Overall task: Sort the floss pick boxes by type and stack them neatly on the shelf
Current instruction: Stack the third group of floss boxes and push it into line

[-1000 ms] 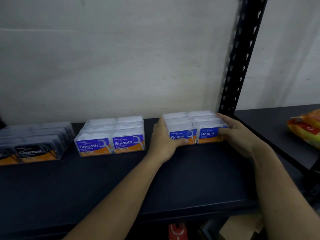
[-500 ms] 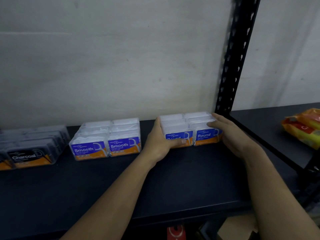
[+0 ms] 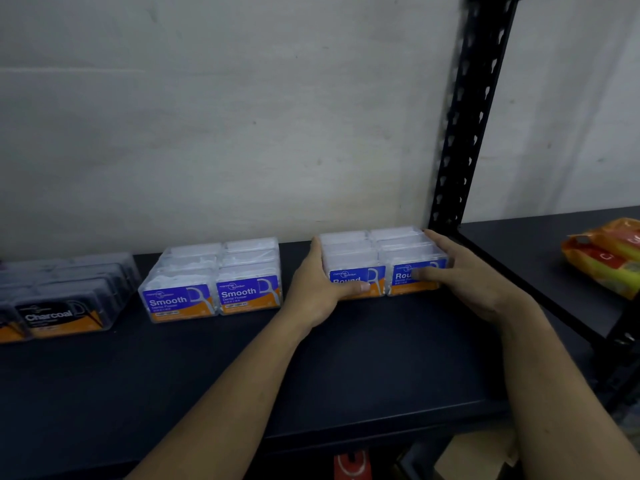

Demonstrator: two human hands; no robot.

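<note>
Three groups of clear floss pick boxes stand on the dark shelf [image 3: 381, 368] against the wall. The Round boxes [image 3: 374, 251], with blue and orange labels, sit at the right in two rows. My left hand [image 3: 318, 292] presses their left side, thumb across the front label. My right hand [image 3: 464, 282] cups their right side, fingers over the front of the right box. The Smooth boxes [image 3: 214, 278] stand in the middle, apart from my hands. The Charcoal boxes [image 3: 62, 299], dark with black labels, are at the far left, partly cut off.
A black perforated upright post [image 3: 460, 133] rises just right of the Round boxes. Beyond it, a neighbouring shelf holds an orange and yellow packet [image 3: 606, 258]. Below the shelf edge I see a cardboard box [image 3: 474, 459] and a red item [image 3: 351, 465].
Both hands have stayed on the Round boxes, and the group has slid slightly back toward the wall and post. My right fingers now cover more of the right label.
</note>
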